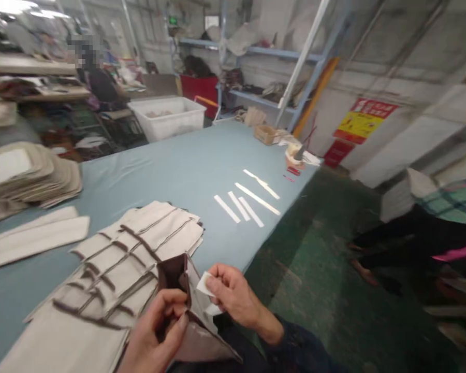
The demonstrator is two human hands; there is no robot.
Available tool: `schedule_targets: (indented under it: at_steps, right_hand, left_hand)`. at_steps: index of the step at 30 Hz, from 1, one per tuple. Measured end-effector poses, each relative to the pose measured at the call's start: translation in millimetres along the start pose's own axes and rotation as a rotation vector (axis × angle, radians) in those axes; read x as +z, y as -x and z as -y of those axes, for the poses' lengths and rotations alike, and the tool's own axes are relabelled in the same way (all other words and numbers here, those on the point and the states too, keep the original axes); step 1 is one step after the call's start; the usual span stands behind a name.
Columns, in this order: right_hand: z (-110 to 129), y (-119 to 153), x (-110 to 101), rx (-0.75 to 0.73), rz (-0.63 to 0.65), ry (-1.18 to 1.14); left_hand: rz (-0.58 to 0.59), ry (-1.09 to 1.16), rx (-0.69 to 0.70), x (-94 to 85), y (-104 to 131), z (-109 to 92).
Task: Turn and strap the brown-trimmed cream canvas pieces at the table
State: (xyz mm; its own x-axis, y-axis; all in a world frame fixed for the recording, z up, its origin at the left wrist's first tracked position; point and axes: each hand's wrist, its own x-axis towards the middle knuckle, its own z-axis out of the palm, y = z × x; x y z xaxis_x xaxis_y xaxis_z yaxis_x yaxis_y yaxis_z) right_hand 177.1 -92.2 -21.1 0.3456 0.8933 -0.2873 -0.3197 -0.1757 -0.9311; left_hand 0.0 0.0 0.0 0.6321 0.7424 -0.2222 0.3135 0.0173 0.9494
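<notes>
My left hand (161,326) pinches the edge of a fabric piece (202,339) with a dark brown lining and a pale outer side, held over the table's near edge. Its opened mouth faces up just beyond my fingers. My right hand (233,295) is closed, with a small white tag (205,284) between thumb and fingers, close beside the fabric piece. Below that hand a bit of white shows, partly hidden. Left of my hands lie overlapping cream fabric panels (155,220) with dark brown trim.
White strips (256,199) lie on the blue-green table (171,166). Stacked beige pieces (58,173) and long cream pieces (34,238) are at left. A white bin (171,116) stands beyond. At the far right corner sits a small box (264,134). A person (446,212) stands at right.
</notes>
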Motion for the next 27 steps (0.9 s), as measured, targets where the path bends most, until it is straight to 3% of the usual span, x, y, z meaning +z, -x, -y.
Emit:
schedule_targets:
  at_steps: [5, 8, 13, 18, 23, 27]
  right_hand:
    - [-13.8, -2.8, 8.3, 0.055, 0.096, 0.015]
    - [-31.6, -9.1, 14.7, 0.082, 0.125, 0.027]
    - [-63.6, -18.7, 22.7, 0.141, 0.145, 0.051]
    - [-78.9, -14.4, 27.5, 0.215, 0.164, 0.016]
    - [-62.0, -8.6, 25.4, 0.128, 0.151, 0.092]
    - [-22.5, -10.8, 22.8, 0.062, 0.121, 0.243]
  left_hand:
    - [-0.001, 0.166, -0.181, 2.4, 9.2, 27.1]
    - [-0.013, 0.144, -0.223, 1.0, 17.3, 49.0]
    - [-0.022, -0.062, -0.193, -1.5, 26.9, 55.7]
    - [-0.007, -0.265, -0.04, -0.2, 32.4, 53.2]
    - [-0.162, -0.229, 0.012, 0.9, 26.4, 54.4]
    - [-0.29, -0.178, 0.055, -11.1, 5.0, 31.8]
